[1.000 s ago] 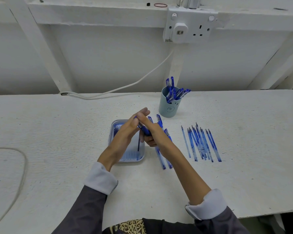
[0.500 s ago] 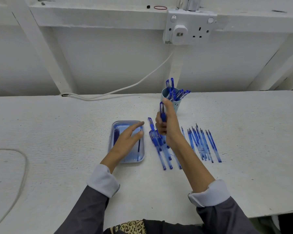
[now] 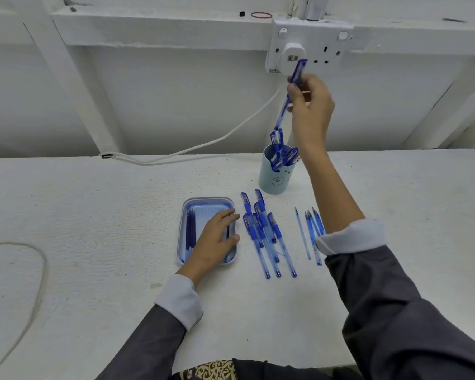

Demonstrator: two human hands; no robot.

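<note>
My right hand [image 3: 310, 105] is raised above the pale blue cup [image 3: 276, 178] and pinches a blue pen [image 3: 290, 91] that hangs tip down over it. Several blue pens stand in the cup. My left hand [image 3: 217, 241] lies over the small blue tray [image 3: 184, 229], fingers relaxed, its fingertips on a dark refill [image 3: 227, 231] at the tray's right side. More dark refills [image 3: 190, 226] lie along the tray's left side. A bunch of capped blue pens [image 3: 263, 231] lies on the table right of the tray.
A row of thin blue pen barrels [image 3: 309, 231] lies further right, partly hidden by my right sleeve. A wall socket with a plug [image 3: 294, 53] sits above the cup, its white cable [image 3: 192, 148] running left along the table's back edge. A grey cord [image 3: 36, 283] loops at left.
My right hand has lifted the assembled pen from the table up high above the cup. My left hand has let go of it and dropped onto the tray.
</note>
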